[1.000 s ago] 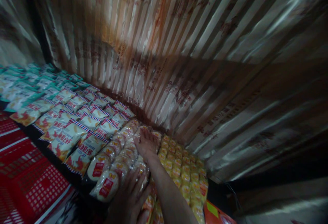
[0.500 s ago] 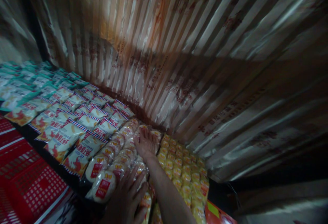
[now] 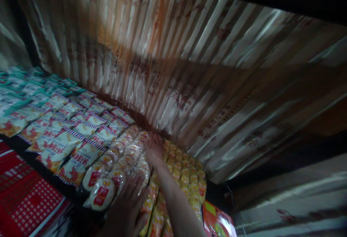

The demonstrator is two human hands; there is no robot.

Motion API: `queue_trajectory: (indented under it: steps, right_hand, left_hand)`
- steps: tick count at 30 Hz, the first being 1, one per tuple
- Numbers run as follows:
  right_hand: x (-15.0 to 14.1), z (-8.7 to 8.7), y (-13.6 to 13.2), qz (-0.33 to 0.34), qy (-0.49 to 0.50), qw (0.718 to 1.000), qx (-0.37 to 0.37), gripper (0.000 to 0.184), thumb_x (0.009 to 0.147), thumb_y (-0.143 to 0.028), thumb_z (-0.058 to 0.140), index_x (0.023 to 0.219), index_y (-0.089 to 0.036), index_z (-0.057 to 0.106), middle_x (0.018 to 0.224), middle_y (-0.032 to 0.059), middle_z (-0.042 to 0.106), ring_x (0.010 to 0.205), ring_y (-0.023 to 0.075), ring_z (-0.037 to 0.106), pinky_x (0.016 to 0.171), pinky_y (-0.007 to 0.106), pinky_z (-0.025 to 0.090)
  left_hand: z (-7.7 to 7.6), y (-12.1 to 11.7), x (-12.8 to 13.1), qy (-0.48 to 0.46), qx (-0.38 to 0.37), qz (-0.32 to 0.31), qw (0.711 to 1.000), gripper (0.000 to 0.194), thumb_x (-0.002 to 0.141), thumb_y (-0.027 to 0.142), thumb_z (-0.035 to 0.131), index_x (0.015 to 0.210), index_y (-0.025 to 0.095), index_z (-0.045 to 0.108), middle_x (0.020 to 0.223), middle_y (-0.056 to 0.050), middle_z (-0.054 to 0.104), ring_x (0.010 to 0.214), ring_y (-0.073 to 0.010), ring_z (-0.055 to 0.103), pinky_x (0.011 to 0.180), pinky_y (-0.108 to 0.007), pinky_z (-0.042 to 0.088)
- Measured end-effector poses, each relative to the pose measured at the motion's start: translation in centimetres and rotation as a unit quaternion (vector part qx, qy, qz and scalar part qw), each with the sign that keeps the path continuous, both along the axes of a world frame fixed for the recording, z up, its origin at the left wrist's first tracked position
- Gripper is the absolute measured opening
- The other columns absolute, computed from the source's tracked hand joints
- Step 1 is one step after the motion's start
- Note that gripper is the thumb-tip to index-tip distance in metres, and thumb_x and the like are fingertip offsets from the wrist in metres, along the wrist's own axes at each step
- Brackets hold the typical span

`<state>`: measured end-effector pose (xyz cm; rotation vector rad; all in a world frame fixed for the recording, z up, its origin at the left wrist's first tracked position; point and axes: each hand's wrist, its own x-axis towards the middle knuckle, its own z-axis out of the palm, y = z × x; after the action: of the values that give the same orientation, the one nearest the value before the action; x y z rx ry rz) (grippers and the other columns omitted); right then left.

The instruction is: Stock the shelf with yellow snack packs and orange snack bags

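My right hand point(image 3: 155, 151) reaches toward the back of the shelf. Its fingers are stretched out over the far end of the rows of round, clear-wrapped cakes point(image 3: 119, 172), beside the small yellow-wrapped packs point(image 3: 187, 173). Closer to me, my left hand point(image 3: 128, 202) lies palm down with fingers spread on the near part of the same rows. Neither hand is wrapped round a pack. At the front of these rows one round cake with a red label point(image 3: 101, 195) leans against its neighbours. Dim light leaves the left wrist dark.
White snack bags with striped edges point(image 3: 78, 157) fill the space to the left, with green bags point(image 3: 32, 88) beyond them. A red perforated basket point(image 3: 35, 193) stands at the lower left. Pleated, printed sheeting point(image 3: 168, 67) hangs behind the goods. An orange package point(image 3: 218, 219) is at the lower right.
The view has shifted, so the goods appear further left. My right hand has moved from on top of the round cakes to their right edge, near the yellow packs. My left hand stays on the front rows.
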<state>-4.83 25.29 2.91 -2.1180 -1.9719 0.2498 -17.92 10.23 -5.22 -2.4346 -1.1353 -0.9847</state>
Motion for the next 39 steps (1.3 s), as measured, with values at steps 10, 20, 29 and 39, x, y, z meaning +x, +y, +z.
queue_trajectory:
  steps: [10, 20, 29, 39]
  right_hand:
    - [8.7, 0.5, -2.5, -0.075, -0.076, 0.993, 0.052, 0.051, 0.096, -0.028, 0.024, 0.142, -0.012, 0.04, 0.15, 0.0097, 0.036, 0.141, 0.0201, 0.025, 0.114, 0.037, 0.018]
    - [11.7, -0.1, -5.7, -0.079, -0.125, 0.989, 0.014, 0.052, 0.096, -0.03, 0.023, 0.142, -0.011, 0.039, 0.151, 0.011, 0.032, 0.141, 0.0228, 0.024, 0.113, 0.039, 0.02]
    - [9.8, -0.4, -5.7, -0.057, -0.076, 0.995, 0.004, 0.053, 0.097, -0.035, 0.024, 0.144, -0.014, 0.037, 0.152, 0.0085, 0.031, 0.143, 0.0223, 0.019, 0.115, 0.038, 0.014]
    - [4.7, -0.4, -4.9, 0.069, -0.02, 0.997, 0.02, 0.053, 0.095, -0.032, 0.031, 0.143, -0.013, 0.037, 0.15, 0.0095, 0.034, 0.141, 0.0201, 0.025, 0.114, 0.036, 0.021]
  left_hand:
    - [-0.1, -1.2, 3.9, -0.002, 0.065, -0.049, 0.997, 0.048, 0.084, 0.037, 0.048, 0.128, 0.018, 0.054, 0.134, -0.011, 0.053, 0.133, -0.0297, 0.036, 0.114, -0.046, 0.014]
    - [-0.2, -2.4, 6.2, -0.027, 0.054, -0.059, 0.996, 0.05, 0.082, 0.032, 0.051, 0.129, 0.017, 0.052, 0.139, -0.012, 0.048, 0.135, -0.0312, 0.034, 0.109, -0.043, 0.027]
    - [0.8, -2.8, 5.4, 0.035, 0.009, -0.049, 0.998, 0.06, 0.083, 0.034, 0.053, 0.138, 0.015, 0.043, 0.147, -0.013, 0.038, 0.137, -0.0334, 0.03, 0.106, -0.045, 0.03]
    - [-0.4, -3.5, 1.4, -0.015, 0.008, 0.051, 0.999, 0.059, 0.082, 0.011, 0.042, 0.141, 0.01, 0.038, 0.146, -0.013, 0.04, 0.14, -0.0286, 0.024, 0.116, -0.042, 0.014]
